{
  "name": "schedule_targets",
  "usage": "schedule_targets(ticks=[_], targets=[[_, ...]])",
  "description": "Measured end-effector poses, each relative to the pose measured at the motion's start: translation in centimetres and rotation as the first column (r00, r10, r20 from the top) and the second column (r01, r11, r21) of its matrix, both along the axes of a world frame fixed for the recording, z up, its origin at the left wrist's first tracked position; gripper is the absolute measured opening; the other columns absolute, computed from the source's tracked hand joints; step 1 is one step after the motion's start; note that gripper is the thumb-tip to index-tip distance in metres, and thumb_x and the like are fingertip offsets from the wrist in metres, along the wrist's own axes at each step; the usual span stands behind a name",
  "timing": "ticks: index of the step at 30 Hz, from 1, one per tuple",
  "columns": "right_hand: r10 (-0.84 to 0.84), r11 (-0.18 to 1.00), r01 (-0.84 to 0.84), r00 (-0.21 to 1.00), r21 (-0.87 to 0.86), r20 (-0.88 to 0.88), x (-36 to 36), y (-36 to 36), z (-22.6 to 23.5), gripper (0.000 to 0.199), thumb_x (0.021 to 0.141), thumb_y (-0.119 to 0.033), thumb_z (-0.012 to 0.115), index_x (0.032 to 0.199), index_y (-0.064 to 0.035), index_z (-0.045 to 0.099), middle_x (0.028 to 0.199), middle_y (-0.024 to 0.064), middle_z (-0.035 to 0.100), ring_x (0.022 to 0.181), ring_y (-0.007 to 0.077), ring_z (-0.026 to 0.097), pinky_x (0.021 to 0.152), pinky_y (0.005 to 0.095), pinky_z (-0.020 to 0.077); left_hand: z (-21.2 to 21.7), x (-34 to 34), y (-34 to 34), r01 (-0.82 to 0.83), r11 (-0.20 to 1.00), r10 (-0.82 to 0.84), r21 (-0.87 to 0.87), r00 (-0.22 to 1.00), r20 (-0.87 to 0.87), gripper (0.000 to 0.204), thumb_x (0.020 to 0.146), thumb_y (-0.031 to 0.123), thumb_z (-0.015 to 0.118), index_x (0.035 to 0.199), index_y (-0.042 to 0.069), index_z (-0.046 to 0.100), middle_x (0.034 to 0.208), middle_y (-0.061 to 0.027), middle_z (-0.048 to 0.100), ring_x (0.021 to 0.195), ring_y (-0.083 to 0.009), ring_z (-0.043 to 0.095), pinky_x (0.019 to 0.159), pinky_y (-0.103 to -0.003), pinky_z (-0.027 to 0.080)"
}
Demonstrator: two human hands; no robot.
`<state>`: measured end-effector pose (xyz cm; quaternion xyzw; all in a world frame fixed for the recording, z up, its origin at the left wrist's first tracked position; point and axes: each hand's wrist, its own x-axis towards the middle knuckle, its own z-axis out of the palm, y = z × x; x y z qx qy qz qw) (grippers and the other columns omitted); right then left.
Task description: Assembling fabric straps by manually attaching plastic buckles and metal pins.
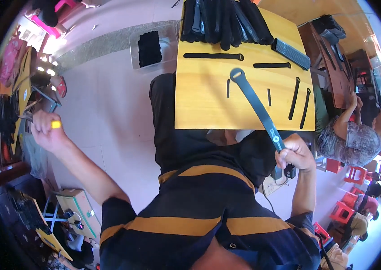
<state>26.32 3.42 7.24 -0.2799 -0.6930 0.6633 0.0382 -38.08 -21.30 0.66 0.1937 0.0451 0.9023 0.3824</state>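
My right hand (296,153), fingers closed, grips the lower end of a dark hook-and-loop strap (257,108). The strap slants up over the near part of the yellow table (208,117), its slotted end toward the far left. Out to the left, away from the table, my left hand (47,128) is closed, with a small bright yellow patch (56,124) at its fingers; what it holds, if anything, I cannot make out. Single black straps lie on the table: a long one (213,56), a shorter one (272,65) and two upright ones at the right, including this strap (294,99).
A thick pile of black straps (222,22) covers the table's far side, beside a grey strap bundle (291,54). A clear plastic bin (169,47) with black straps (149,48) stands on the floor left of the table. At the right, another person (350,135) sits by a brown table.
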Motion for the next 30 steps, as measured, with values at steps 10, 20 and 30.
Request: schedule_targets(ticks=[10,20,30], targets=[[0.024,0.986,-0.014,0.998,0.164,-0.060,-10.4,14.1,-0.1,0.042,0.105,-0.043,0.055,0.083,-0.0074,0.061,0.069,0.0033,0.063,0.066,0.0138,0.064,0.066,0.0280,0.0497,-13.1,6.4,-2.9,-0.245,0.810,0.296,-0.533,0.955,0.009,0.025,0.106,0.023,0.051,0.085,0.010,0.051,0.063,0.0022,0.036,0.047,-0.0091,0.030,0.042,-0.026,0.029],[0.146,0.979,-0.159,0.983,0.126,0.111,-20.2,26.2,-1.8,0.036,0.103,-0.033,0.053,0.075,-0.0103,0.056,0.068,-0.0004,0.057,0.062,0.0115,0.062,0.063,0.0250,0.0518,-14.6,10.6,-4.5,-0.300,0.603,0.438,-0.739,0.899,-0.007,0.029,0.108,0.028,0.049,0.084,0.013,0.051,0.063,0.0031,0.042,0.044,-0.0070,0.033,0.040,-0.025,0.030],[-0.238,0.927,0.107,0.908,0.360,0.344,-18.8,28.6,-4.4,0.037,0.097,-0.043,0.061,0.083,-0.0086,0.065,0.069,0.0005,0.064,0.061,0.0111,0.066,0.057,0.0257,0.0532,-11.3,14.7,-3.7,-0.290,0.538,0.427,-0.792,0.903,-0.041,0.029,0.108,0.033,0.052,0.086,0.013,0.053,0.063,0.0044,0.043,0.045,-0.0067,0.034,0.042,-0.025,0.032]])
